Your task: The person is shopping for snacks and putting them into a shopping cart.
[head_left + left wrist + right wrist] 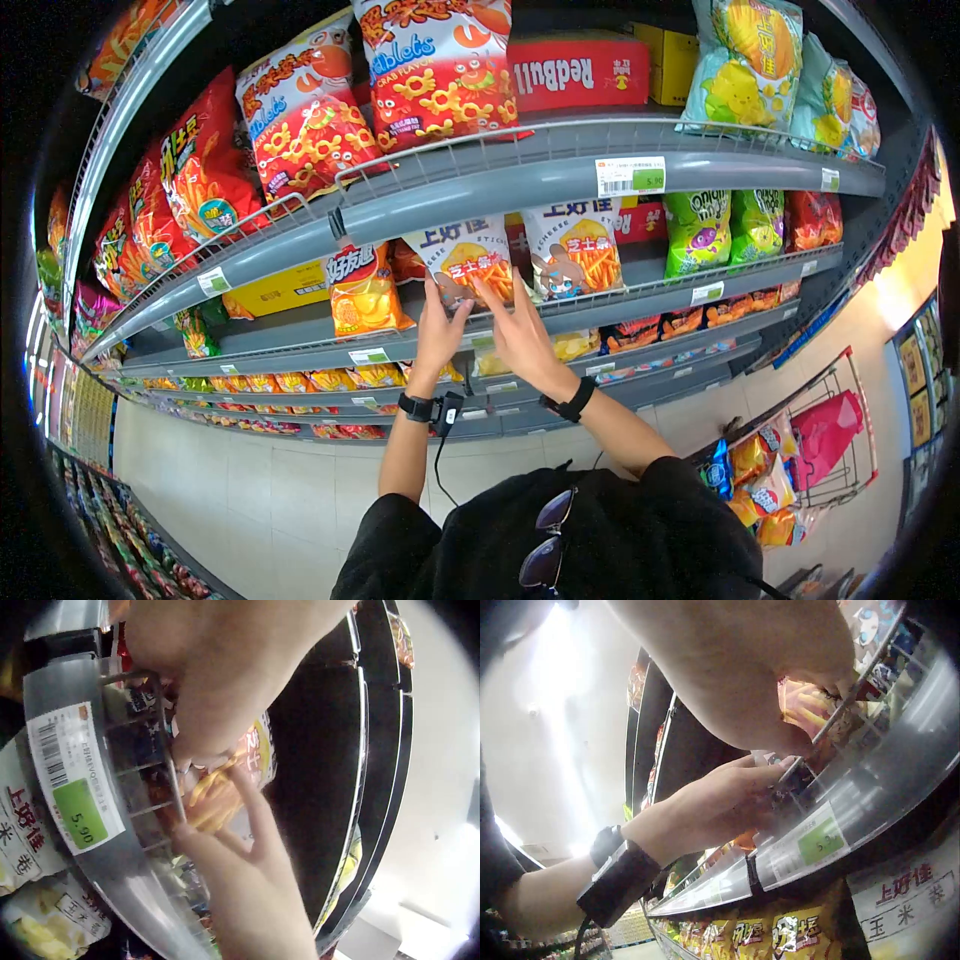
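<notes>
Both hands are at a snack bag of cheese sticks [468, 250], upright on the middle shelf behind its low wire rail. My left hand [438, 328] holds its lower left side, and my right hand [522, 335] holds its lower right side, thumbs across the front. The left wrist view shows the printed fries on the bag [214, 796] between the two hands, close to the rail. Behind the hands, the bag's lower edge is partly hidden. A matching bag [578, 255] stands just to the right. Left of the hands is an orange potato chip bag [368, 297].
A wire rail [171, 761] runs along the shelf edge, above a price label [75, 780]. Large crab-flavour snack bags [440, 75] and a red Red Bull carton [580, 75] fill the upper shelf. A shopping cart [850, 480] with several bags stands behind at right.
</notes>
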`<state>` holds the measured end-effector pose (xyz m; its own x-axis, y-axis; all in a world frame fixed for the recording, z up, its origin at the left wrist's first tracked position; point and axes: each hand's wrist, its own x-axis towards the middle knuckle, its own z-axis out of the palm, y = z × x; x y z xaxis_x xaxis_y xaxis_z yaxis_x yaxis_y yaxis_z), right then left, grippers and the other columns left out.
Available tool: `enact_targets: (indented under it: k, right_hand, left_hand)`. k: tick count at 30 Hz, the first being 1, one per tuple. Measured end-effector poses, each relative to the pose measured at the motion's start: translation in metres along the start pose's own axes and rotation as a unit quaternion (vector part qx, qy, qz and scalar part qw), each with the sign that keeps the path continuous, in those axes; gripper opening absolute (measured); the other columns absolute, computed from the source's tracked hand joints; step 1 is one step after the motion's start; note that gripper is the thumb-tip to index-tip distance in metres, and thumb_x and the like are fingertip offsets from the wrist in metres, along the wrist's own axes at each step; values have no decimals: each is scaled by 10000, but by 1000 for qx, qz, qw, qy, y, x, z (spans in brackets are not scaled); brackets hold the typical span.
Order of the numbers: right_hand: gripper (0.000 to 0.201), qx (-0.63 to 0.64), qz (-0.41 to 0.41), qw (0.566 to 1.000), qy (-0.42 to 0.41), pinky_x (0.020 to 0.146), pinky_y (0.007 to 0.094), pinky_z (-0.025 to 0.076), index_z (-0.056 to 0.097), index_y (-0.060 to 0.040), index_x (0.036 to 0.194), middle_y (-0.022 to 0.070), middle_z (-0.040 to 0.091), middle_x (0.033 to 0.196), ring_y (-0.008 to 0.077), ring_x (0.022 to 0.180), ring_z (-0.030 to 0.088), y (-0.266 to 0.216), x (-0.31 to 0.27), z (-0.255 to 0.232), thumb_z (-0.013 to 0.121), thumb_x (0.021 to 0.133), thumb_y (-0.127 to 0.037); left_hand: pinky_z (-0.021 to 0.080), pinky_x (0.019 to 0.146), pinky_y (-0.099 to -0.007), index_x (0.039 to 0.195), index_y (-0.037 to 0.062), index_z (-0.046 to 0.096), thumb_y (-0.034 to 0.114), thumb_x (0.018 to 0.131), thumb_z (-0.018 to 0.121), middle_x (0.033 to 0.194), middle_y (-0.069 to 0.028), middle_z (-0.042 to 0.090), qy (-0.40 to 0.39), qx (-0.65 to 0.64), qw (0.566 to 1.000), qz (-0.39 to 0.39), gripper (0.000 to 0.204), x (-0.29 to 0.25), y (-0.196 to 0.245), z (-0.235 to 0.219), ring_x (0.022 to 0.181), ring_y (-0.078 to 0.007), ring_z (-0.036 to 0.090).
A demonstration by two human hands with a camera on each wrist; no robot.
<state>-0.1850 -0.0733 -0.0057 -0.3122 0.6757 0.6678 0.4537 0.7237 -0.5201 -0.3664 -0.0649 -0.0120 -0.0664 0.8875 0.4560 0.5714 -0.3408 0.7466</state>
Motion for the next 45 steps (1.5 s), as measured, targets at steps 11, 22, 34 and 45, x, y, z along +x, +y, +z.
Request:
enact_targets:
  k: [11,22,34,45]
  right_hand:
    - [640,7,35,998,50,1054,469,432,505,-130,1405,314,253,1523,472,1352,389,-37,-47,-25,577,795,51]
    - [330,-189,489,842,131,851,478,500,616,-34,1149,221,653,1006,412,953,621,-84,-395,-119,553,825,-21]
    - [888,-243,778,577,51,1044,525,429,268,-209,1529,339,245,1514,555,1242,432,-153,-699,-121,629,725,-97]
    - [955,-220,651,721,-87,1201,553,92,187,11,1499,403,183,1500,542,1430,107,-109,-759,-122,668,689,-143]
  left_hand:
    - [249,1160,-457,1472,-142,180,164,882,659,1485,-362,306,31,103,990,89,819,-16,9,5,1385,-464,322]
    - [446,987,-460,1237,4,561,-4,833,578,1234,-192,577,-406,-118,890,171,405,-234,49,182,1181,-378,527]
    - [534,864,-515,1380,133,470,205,820,670,1421,-212,426,-590,143,723,331,599,-444,57,367,1085,-407,579]
    - [315,1034,-679,1449,283,421,244,914,534,1534,-102,364,-574,313,699,290,548,-464,58,369,1409,-426,288]
